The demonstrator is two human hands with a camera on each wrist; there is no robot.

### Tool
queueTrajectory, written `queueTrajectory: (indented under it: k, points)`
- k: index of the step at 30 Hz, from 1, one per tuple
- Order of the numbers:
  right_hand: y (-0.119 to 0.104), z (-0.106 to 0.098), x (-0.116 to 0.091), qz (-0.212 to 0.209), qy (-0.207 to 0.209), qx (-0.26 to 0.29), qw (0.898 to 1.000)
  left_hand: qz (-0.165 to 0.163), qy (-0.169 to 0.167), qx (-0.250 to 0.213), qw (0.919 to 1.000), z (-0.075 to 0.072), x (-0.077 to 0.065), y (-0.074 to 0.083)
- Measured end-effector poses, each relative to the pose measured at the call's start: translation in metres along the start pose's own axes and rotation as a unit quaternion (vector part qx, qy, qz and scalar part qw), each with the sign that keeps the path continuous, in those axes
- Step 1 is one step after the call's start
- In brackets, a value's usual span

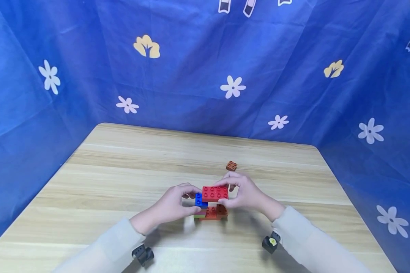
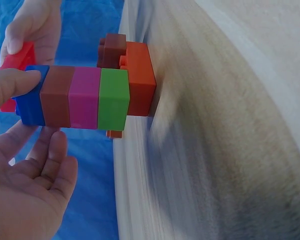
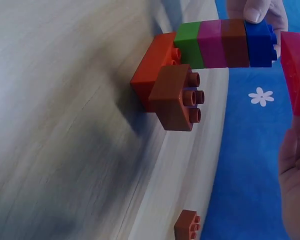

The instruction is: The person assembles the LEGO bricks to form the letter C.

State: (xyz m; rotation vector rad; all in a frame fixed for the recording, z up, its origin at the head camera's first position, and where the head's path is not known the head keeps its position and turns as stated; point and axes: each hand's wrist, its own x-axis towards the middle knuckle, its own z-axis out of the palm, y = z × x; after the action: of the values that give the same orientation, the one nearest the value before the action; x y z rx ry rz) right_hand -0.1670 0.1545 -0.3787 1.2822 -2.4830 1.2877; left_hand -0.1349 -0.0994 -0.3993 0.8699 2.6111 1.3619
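Note:
My left hand (image 1: 172,204) pinches the blue brick (image 2: 31,102) at the top of an upright stack, thumb on the near side. Under the blue brick come a brown brick (image 2: 57,96), a pink brick (image 2: 84,97) and a green brick (image 2: 114,99). The stack stands on one end of an orange-red base brick (image 2: 142,80), which lies on the table. Another brown brick (image 3: 172,95) sits at the base's other end. My right hand (image 1: 244,191) grips a long red brick (image 1: 214,193) just above the blue one; the right wrist view shows a narrow gap between them.
A loose small brown brick (image 1: 231,165) lies on the wooden table (image 1: 150,151) beyond my right hand. Blue cloth (image 1: 191,76) with printed flowers hangs behind the table and along both sides.

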Motion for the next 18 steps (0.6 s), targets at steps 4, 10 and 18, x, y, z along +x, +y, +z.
queueTrajectory:
  k: [4, 10, 18]
  points:
    - [-0.003, -0.001, -0.002, 0.011, -0.018, -0.002, 1.000, -0.002, 0.000, 0.000, 1.0000, 0.001, 0.000, 0.001]
    - [-0.008, -0.005, -0.001, 0.035, -0.044, -0.020, 0.998, -0.004, -0.001, -0.001, 1.0000, 0.000, 0.000, 0.002]
    - [-0.013, -0.010, 0.002, 0.035, -0.067, -0.038, 0.996, -0.009, 0.002, 0.001, 1.0000, -0.001, 0.000, 0.004]
